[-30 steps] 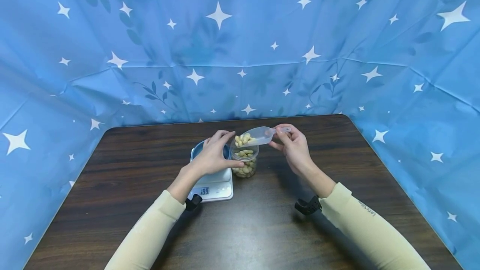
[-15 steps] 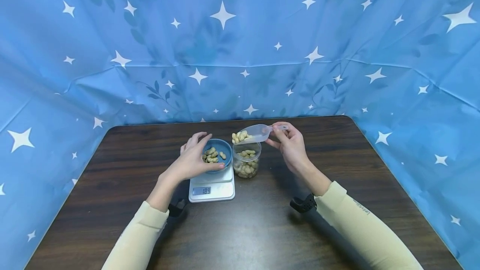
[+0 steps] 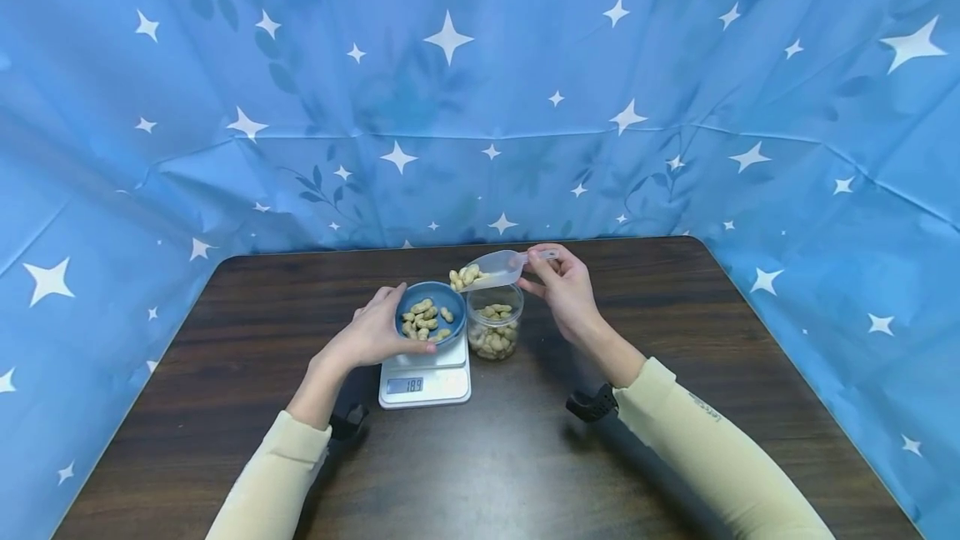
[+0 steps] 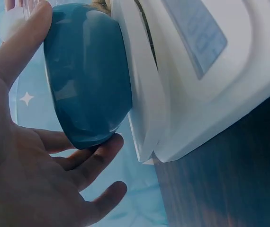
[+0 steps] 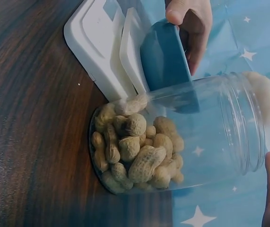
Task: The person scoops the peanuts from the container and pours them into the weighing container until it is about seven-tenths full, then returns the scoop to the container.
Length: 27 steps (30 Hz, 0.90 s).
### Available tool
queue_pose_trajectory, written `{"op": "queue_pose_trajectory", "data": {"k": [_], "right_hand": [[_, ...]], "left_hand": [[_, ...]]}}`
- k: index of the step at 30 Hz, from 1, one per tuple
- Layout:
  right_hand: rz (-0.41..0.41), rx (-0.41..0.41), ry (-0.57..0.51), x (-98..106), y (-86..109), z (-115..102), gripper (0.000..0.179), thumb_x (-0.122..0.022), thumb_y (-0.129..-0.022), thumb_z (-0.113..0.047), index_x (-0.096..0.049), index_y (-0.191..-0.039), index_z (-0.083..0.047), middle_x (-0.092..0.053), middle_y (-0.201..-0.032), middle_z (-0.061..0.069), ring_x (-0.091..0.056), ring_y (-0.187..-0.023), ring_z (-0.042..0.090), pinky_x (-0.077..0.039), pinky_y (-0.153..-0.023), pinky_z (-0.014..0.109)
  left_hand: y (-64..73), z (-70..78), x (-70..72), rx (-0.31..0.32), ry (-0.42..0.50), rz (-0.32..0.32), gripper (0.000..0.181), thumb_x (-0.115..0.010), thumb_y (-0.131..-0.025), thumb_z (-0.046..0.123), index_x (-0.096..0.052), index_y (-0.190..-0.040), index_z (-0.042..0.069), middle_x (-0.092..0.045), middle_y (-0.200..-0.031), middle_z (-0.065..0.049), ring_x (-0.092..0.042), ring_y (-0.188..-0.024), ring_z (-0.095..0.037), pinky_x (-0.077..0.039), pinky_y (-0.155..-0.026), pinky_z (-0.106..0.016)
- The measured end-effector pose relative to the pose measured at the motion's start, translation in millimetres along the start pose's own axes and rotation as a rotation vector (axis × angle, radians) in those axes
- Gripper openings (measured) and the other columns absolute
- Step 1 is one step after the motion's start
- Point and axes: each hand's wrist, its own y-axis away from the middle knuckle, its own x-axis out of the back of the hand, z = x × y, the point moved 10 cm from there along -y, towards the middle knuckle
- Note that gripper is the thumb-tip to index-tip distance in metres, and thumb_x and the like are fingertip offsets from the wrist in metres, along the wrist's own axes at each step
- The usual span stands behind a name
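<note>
My left hand holds a blue bowl of peanuts at its left side, thumb in front and fingers behind. The bowl stands on a white kitchen scale whose display appears to read 18.9. My right hand pinches the handle of a clear plastic scoop. Several peanuts lie at the scoop's tip, above the bowl's right rim and the jar's left edge. Right of the scale stands an uncapped clear jar, about half full of peanuts.
All this stands on a dark wooden table, towards its back edge. Behind it hangs a blue curtain with white stars. The jar and bowl are close side by side.
My left hand has drawn back leftwards from the jar's rim and now holds the bowl. My right hand has carried the scoop of peanuts left, from over the jar towards the bowl.
</note>
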Motion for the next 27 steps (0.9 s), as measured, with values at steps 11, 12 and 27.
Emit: {"op": "queue_pose_trajectory", "data": {"k": [11, 12, 27], "right_hand": [[-0.03, 0.015, 0.107, -14.1, -6.7, -3.4, 0.023, -0.056, -0.107, -0.009, -0.056, -0.121, 0.01, -0.065, -0.114, 0.015, -0.066, -0.105, 0.019, -0.057, -0.087, 0.037], [-0.036, 0.016, 0.125, -15.7, -7.3, -3.7, 0.023, -0.056, -0.107, -0.008, -0.056, -0.121, 0.01, -0.064, -0.115, 0.017, -0.066, -0.106, 0.02, -0.057, -0.088, 0.037], [-0.184, 0.151, 0.275, -38.0, -7.9, -17.4, 0.023, -0.058, -0.106, -0.011, -0.059, -0.119, 0.009, -0.065, -0.119, 0.025, -0.068, -0.11, 0.032, -0.057, -0.088, 0.04]], "left_hand": [[2.4, -0.9, 0.5, 0.007, 0.027, 0.007, 0.123, -0.087, -0.075, 0.058, -0.024, -0.16, -0.005, -0.032, -0.157, -0.027, -0.04, -0.138, -0.043, -0.026, -0.11, -0.069], [2.6, -0.6, 0.3, 0.009, 0.03, 0.006, 0.123, -0.087, -0.075, 0.058, -0.024, -0.16, -0.004, -0.032, -0.157, -0.027, -0.039, -0.139, -0.043, -0.026, -0.11, -0.069], [2.9, -2.7, -0.2, 0.02, 0.036, 0.009, 0.122, -0.087, -0.075, 0.058, -0.023, -0.161, -0.003, -0.03, -0.159, -0.027, -0.039, -0.14, -0.043, -0.025, -0.11, -0.069]]}}
